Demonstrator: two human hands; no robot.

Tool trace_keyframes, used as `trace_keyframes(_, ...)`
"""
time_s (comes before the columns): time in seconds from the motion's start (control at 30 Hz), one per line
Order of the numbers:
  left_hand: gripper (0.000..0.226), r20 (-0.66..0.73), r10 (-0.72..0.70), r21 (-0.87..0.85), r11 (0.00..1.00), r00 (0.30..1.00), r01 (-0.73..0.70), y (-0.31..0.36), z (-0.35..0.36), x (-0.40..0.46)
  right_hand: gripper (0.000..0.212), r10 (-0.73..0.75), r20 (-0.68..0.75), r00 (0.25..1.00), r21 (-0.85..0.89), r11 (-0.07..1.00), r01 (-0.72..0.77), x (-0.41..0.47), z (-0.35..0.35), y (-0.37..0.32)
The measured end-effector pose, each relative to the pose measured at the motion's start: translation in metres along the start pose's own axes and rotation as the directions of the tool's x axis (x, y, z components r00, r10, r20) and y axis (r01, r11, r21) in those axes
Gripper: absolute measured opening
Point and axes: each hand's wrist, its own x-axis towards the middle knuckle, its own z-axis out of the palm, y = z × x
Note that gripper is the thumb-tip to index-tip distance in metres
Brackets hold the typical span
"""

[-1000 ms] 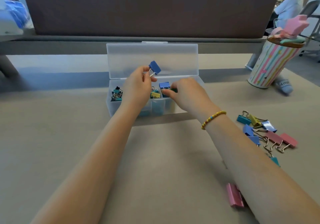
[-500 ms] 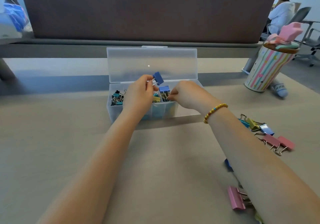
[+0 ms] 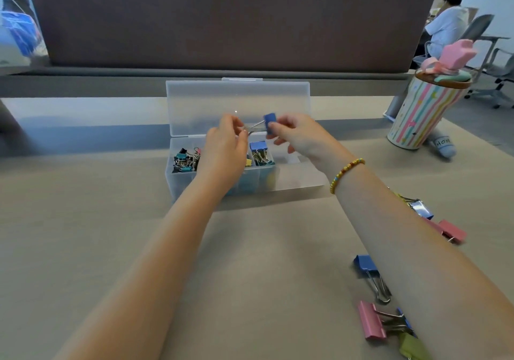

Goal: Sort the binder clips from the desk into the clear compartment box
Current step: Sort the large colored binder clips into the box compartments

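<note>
Compartment box (image 3: 294, 184) was clear, smooth plastic; the binder clips (image 3: 371, 320) showed glossy painted metal bodies with bright wire handles; the surface (image 3: 97, 234) appeared matt; the partition (image 3: 222, 20) looked like cloth.

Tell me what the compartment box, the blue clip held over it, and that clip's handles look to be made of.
Compartment box: frosted translucent plastic; its contents show through the walls.
Blue clip: likely painted sheet metal, with a smooth, even colour.
Its handles: thin bare wire, probably steel, silvery and shiny, pinched by the left hand.
</note>
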Motion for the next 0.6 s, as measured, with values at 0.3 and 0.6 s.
trace_keyframes(0.3, 0.041, 0.336, 0.085, 0.546, 0.794, 0.938, -0.268, 0.004, 0.014, -0.006, 0.025, -0.017, -0.134, 0.991, -0.159, 0.987, -0.005, 0.019, -0.018, 0.019)
trace_keyframes(0.6, 0.043, 0.296, 0.106, 0.523, 0.814, 0.949, -0.254, -0.002, 0.017, -0.007, 0.024, 0.019, 0.093, 0.995, -0.534, 0.845, 0.034, 0.025, -0.004, 0.024)
